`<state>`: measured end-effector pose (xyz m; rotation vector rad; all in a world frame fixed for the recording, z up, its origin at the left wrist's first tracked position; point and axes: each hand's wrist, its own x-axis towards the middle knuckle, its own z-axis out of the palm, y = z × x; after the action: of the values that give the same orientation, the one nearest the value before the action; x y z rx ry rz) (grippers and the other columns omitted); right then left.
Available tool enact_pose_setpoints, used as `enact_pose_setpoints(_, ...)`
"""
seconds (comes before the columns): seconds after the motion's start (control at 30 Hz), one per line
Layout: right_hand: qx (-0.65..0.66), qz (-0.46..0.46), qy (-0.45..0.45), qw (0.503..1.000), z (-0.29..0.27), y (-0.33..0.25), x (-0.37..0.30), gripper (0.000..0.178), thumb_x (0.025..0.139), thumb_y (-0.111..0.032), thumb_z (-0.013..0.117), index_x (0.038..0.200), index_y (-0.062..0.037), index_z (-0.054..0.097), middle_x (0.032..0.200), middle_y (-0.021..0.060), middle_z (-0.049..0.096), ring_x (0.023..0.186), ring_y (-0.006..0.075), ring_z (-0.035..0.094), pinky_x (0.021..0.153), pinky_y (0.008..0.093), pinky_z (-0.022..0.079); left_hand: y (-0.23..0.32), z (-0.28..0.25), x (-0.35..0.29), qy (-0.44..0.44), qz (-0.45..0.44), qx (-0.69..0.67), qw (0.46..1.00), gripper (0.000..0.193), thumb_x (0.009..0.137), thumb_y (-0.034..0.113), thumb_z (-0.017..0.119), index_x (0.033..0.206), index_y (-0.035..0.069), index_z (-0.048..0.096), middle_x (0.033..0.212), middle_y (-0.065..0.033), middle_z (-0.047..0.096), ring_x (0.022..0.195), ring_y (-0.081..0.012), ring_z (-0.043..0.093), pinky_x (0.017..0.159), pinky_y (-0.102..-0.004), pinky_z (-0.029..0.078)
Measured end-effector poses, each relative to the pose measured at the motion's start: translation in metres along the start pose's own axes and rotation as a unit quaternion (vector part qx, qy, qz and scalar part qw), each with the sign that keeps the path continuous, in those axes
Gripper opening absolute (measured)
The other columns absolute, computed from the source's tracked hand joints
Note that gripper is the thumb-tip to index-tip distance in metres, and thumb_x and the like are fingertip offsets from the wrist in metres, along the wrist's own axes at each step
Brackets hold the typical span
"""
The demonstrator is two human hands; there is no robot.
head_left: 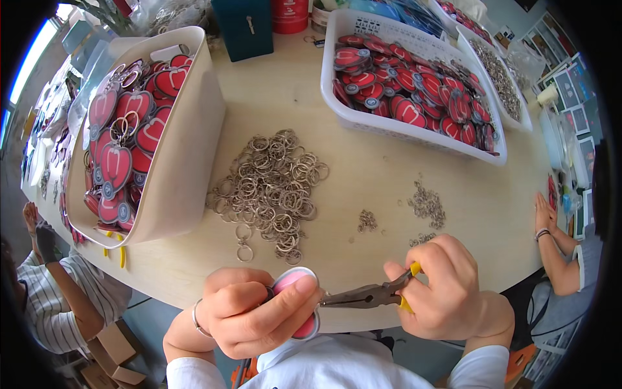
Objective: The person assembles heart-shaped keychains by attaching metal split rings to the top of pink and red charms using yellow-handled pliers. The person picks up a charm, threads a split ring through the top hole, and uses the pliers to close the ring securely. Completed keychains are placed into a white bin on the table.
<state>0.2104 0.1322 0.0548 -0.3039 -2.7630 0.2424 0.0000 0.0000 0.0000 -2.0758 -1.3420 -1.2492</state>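
Observation:
My left hand (249, 311) pinches a red charm with a pale grey rim (304, 329), mostly covered by the fingers and thumb. A small dark piece shows between those fingers; I cannot make out what it is. In my right hand (447, 292) are needle-nose pliers with yellow handles (369, 297). Their tips point left and meet the charm's edge beside my left thumb; whether a small ring is in the jaws is too small to tell. Just beyond my hands lies a pile of metal split rings (275, 188), with small jump rings (427, 204) heaped to its right.
A tall cream bin (191, 149) of red keychains stands at left. At the back right is a white basket (414, 137) of red charms, beside a tray of metal parts (495, 78). A dark green box (243, 29) stands behind. Other people's arms (557, 253) rest at both sides.

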Motion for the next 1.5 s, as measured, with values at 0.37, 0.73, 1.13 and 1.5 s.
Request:
enact_pose_setpoints(0.37, 0.057, 0.015, -0.037, 0.998, -0.008, 0.000, 0.001, 0.020, 0.046, -0.008, 0.068, 0.052, -0.0046, 0.049, 0.069, 0.0051, 0.043, 0.058, 0.0197, 0.044, 0.046, 0.0300, 0.038, 0.003, 0.002, -0.005, 0.000, 0.039, 0.061, 0.997, 0.024, 0.059, 0.005, 0.073, 0.082, 0.011, 0.073, 0.102, 0.0001, 0.067, 0.071, -0.0126, 0.040, 0.052, -0.0214, 0.039)
enact_pose_setpoints(0.73, 0.007, -0.036, 0.003, 0.999, -0.005, 0.003, 0.000, 0.023, 0.042, -0.008, 0.062, 0.050, -0.0043, 0.041, 0.064, 0.0044, 0.039, 0.053, 0.0187, 0.039, 0.039, 0.0278, 0.032, 0.011, -0.008, -0.002, -0.055, -0.042, -0.006, 0.998, 0.039, 0.052, -0.005, 0.081, 0.087, 0.010, 0.069, 0.112, 0.0010, 0.060, 0.069, -0.0154, 0.052, 0.056, -0.0267, 0.048)
enact_pose_setpoints(1.13, 0.151, 0.088, -0.077, 0.982, -0.015, 0.006, 0.002, 0.020, 0.062, -0.011, 0.078, 0.067, -0.0010, 0.062, 0.083, 0.0090, 0.051, 0.069, 0.0236, 0.052, 0.059, 0.0338, 0.043, -0.003, -0.006, 0.003, -0.014, -0.107, -0.124, 0.986, 0.026, 0.064, 0.000, 0.075, 0.090, -0.001, 0.072, 0.105, -0.0095, 0.068, 0.065, -0.0124, 0.053, 0.052, -0.0228, 0.045)
enact_pose_setpoints(1.5, 0.199, 0.157, -0.049, 0.966, -0.005, 0.023, -0.002, 0.022, 0.071, -0.012, 0.078, 0.070, 0.0030, 0.062, 0.085, 0.0112, 0.053, 0.071, 0.0254, 0.052, 0.061, 0.0334, 0.043, 0.004, -0.002, 0.011, -0.023, -0.198, -0.072, 0.977, 0.028, 0.057, -0.007, 0.071, 0.084, 0.004, 0.068, 0.091, -0.0094, 0.068, 0.055, -0.0148, 0.053, 0.048, -0.0254, 0.041)
